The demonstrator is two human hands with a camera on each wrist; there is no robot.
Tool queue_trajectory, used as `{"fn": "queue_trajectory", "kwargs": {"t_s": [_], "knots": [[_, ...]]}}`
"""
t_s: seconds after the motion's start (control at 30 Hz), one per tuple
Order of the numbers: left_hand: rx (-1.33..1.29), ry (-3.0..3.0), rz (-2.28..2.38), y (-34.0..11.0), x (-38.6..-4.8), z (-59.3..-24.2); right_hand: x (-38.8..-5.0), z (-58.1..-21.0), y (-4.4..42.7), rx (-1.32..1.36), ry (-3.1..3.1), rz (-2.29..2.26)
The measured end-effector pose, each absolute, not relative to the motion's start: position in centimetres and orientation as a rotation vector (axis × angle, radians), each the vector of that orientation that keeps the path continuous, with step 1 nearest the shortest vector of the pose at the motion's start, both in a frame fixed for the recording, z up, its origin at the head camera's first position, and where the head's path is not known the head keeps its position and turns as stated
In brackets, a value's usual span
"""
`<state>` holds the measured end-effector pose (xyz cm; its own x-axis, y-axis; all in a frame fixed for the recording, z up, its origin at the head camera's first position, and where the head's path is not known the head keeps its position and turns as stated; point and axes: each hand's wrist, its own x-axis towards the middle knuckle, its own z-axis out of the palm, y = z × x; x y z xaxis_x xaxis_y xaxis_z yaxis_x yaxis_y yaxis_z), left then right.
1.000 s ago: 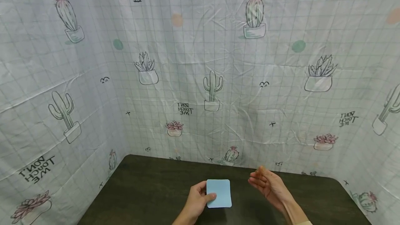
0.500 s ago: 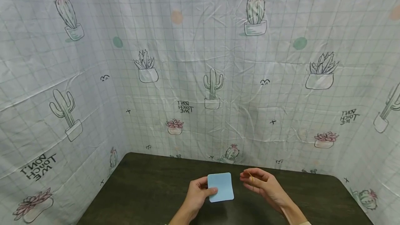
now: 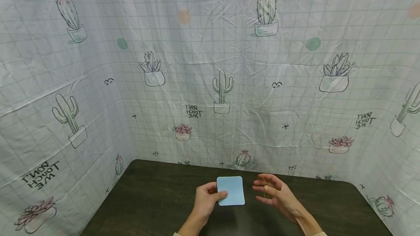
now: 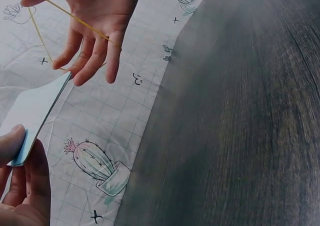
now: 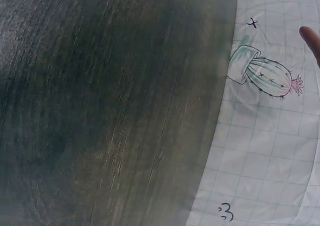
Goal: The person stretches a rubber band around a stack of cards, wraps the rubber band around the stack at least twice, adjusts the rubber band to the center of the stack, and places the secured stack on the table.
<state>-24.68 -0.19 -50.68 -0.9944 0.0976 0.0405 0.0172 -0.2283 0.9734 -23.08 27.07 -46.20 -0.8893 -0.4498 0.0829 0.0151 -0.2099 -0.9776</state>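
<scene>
My left hand (image 3: 204, 202) holds a light blue square card (image 3: 233, 189) with rounded corners, thumb on its face and fingers behind. In the left wrist view the card (image 4: 32, 108) appears edge-on and thin; whether it is one card or a small stack, I cannot tell. To its right, my right hand (image 3: 283, 200) is raised with fingers spread. A yellow rubber band (image 4: 75, 18) stretches between its thumb and fingers. Its fingertips come close to the card's far edge in the left wrist view. Only one fingertip (image 5: 313, 42) shows in the right wrist view.
Both hands are above a dark wood-grain table (image 3: 157, 196). A white grid curtain (image 3: 197, 65) printed with cacti surrounds the table at the back and on both sides.
The right hand has moved left toward the card and spread its fingers, stretching the rubber band. The left hand has raised the card slightly.
</scene>
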Motion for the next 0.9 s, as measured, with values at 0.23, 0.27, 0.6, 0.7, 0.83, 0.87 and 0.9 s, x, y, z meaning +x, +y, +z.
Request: {"fn": "queue_trajectory", "kwargs": {"t_s": [0.23, 0.27, 0.6, 0.7, 0.83, 0.87, 0.9], "knots": [[0.115, 1.992, 2.389, 0.6, -24.7, -50.7, -23.1, -45.7, 26.1, -0.528, 1.817, -2.125], [0.119, 1.991, 2.388, 0.7, -24.7, -50.7, -23.2, -45.6, 25.9, -0.526, 1.831, -2.121], [0.18, 2.016, 2.361, 1.4, -24.7, -50.4, -23.7, -44.8, 24.3, -0.509, 1.94, -2.034], [0.174, 1.995, 2.358, 1.5, -24.7, -50.3, -23.8, -44.9, 23.9, -0.519, 1.943, -2.021], [0.172, 1.954, 2.366, 1.4, -24.5, -50.0, -24.0, -45.2, 23.3, -0.515, 1.936, -2.017], [0.176, 1.947, 2.366, 1.4, -24.4, -50.0, -24.1, -45.3, 23.2, -0.511, 1.936, -2.016], [0.18, 1.942, 2.369, 1.4, -24.4, -49.9, -24.1, -45.4, 23.1, -0.51, 1.931, -2.016]]}}
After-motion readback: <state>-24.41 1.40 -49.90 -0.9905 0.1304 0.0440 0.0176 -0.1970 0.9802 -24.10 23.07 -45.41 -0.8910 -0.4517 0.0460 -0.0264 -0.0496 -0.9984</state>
